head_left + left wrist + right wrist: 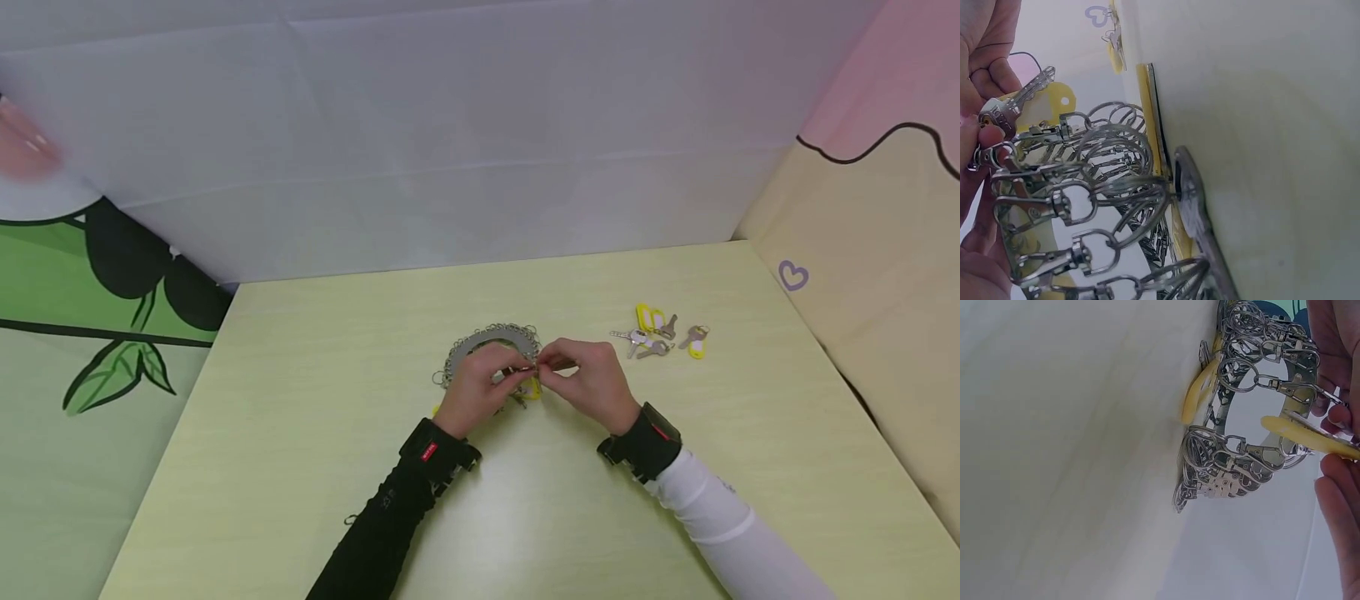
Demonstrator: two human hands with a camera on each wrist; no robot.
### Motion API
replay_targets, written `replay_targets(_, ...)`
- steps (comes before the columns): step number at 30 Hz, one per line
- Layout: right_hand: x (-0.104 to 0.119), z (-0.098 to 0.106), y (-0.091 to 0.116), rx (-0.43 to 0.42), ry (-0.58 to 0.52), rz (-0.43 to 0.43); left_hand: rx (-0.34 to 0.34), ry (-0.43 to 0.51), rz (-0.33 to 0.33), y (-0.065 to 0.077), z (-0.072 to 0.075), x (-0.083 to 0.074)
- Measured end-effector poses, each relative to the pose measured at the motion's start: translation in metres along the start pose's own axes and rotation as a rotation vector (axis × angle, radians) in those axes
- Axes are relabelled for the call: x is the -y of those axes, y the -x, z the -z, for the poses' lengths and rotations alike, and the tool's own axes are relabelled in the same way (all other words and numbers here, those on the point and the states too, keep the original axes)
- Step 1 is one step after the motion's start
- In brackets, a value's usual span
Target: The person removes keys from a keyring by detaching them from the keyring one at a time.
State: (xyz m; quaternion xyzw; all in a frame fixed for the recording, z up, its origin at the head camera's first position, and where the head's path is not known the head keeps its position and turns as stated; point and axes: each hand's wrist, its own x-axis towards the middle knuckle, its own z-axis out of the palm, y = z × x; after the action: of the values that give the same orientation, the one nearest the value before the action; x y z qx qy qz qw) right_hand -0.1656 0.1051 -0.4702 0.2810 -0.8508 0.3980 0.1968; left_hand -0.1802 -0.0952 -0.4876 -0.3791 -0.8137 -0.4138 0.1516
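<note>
A flat grey metal ring (468, 343) is hung all round with metal swivel clasps (1075, 203) and split rings. My left hand (483, 379) pinches one swivel clasp at the ring's right side. My right hand (588, 379) meets it there, fingertips close together, and pinches a silver key (1032, 90) with a yellow tag (1304, 434) at its top end. Fingers partly cover the contact between clasp and key. Another yellow tag (1199, 394) hangs low at the ring, next to the table.
Several loose keys (656, 348) with yellow tags (643, 317) lie to the right of my hands on the pale wooden table (315, 500). A white cloth wall (450, 167) stands behind it. Printed cloth bounds the left and right sides.
</note>
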Motion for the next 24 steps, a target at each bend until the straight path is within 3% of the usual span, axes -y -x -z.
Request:
replay_targets(7,0.001,0.001,-0.001,-0.004,0.018,0.005,0.028,0.034,0.031,0.001,0.002,0.002)
replay_targets(15,0.007,0.0,-0.001,0.005,0.181,0.215,0.083,0.09,0.097,0.003,0.004,0.001)
replay_targets(24,0.01,0.002,-0.001,0.071,0.294,0.313,0.092,0.078,0.109,0.004,0.004,0.004)
